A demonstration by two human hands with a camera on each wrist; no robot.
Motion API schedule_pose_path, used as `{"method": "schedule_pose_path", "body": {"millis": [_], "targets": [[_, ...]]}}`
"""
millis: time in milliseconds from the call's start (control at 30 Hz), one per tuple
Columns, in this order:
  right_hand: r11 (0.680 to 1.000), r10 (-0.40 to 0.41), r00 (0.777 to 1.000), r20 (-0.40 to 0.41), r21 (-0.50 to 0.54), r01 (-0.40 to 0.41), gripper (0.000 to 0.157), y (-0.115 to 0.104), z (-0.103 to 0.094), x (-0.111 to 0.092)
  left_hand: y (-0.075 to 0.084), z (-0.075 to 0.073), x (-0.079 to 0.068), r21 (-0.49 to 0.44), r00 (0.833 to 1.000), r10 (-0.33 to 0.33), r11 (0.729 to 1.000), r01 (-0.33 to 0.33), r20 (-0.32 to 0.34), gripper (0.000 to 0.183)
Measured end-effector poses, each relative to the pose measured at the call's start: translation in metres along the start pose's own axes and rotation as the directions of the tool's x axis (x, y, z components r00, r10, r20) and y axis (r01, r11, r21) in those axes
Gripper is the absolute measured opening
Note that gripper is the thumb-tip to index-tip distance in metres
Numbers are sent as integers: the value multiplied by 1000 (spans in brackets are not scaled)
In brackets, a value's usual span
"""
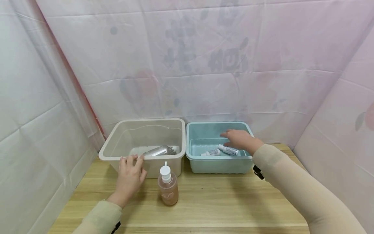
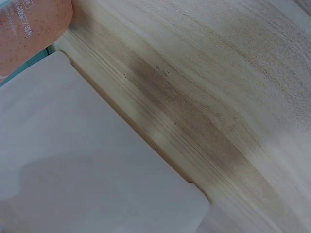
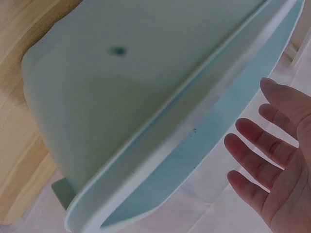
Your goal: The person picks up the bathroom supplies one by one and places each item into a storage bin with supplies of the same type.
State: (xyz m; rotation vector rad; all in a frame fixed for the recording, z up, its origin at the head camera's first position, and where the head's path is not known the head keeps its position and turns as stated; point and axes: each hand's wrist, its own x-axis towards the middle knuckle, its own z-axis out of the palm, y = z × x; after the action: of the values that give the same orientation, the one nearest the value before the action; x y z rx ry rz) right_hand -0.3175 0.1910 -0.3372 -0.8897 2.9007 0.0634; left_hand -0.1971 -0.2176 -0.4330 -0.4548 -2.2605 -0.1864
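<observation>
In the head view my left hand [image 1: 130, 175] rests its fingertips on the front rim of a beige plastic bin [image 1: 163, 167]. Inside that bin lies a greyish, see-through bottle [image 1: 160, 151] on its side. Over the light blue bin [image 1: 219, 166] my right hand [image 1: 241, 139] hovers with fingers spread, holding nothing; the right wrist view shows the same loose hand [image 3: 277, 160] above the rim. Two small white bottles with printed labels, one left [image 1: 211, 152] and one right [image 1: 229, 150], lie on the blue bin's floor beneath it.
A pump bottle [image 1: 168, 191] of orange-pink liquid with a white pump head stands upright on the wooden table [image 1: 210, 201], before the beige bin. The bins stand side by side against a printed cloth backdrop [image 1: 204, 91]. Cloth [image 1: 344, 113] also hangs at both sides.
</observation>
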Motion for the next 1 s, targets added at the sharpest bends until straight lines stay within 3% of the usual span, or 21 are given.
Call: {"method": "schedule_pose_path", "body": {"millis": [233,1000], "targets": [[1000,10,1000,13,-6,-10,50,-4,0,-3,-1,3,0,2,999,8,1000,-8,-40,40],[999,-36,999,-40,25,37,47,-3,7,-14,-3,4,1,3,999,8,1000,-8,-32,41]]}}
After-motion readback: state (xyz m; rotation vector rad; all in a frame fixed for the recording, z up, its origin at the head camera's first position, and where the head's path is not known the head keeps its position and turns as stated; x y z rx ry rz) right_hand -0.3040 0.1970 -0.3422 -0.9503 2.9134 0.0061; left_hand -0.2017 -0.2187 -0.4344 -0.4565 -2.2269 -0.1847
